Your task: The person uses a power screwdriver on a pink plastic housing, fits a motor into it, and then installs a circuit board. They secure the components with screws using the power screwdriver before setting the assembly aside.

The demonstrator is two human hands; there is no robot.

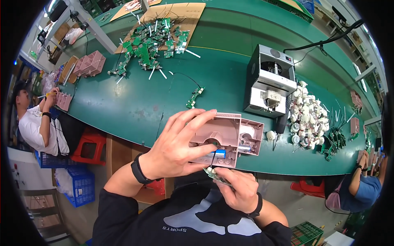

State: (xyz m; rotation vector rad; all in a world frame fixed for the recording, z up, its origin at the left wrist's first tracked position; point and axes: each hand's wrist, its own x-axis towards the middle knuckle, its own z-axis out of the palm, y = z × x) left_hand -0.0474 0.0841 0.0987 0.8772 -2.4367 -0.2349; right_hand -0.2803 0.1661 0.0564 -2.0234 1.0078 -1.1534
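My left hand (174,141) grips a dusty-pink plastic housing (228,119) at the bench's near edge, its fingers over the left wall and into the open inside. A blue cylindrical battery (220,153) lies in the housing's near part, close to those fingertips. Just below the housing, my right hand (241,189) pinches a small green circuit board (215,175) between thumb and fingers. A dark cable (214,158) runs from this board up into the housing. The fingers partly cover the board and the housing's left side.
One loose circuit board (195,97) lies beyond my hands, with a large heap of boards (147,43) farther back. To the right stand a grey-black bench machine (271,82) and a pile of white parts (305,115). Co-workers sit left (35,127) and right (361,184).
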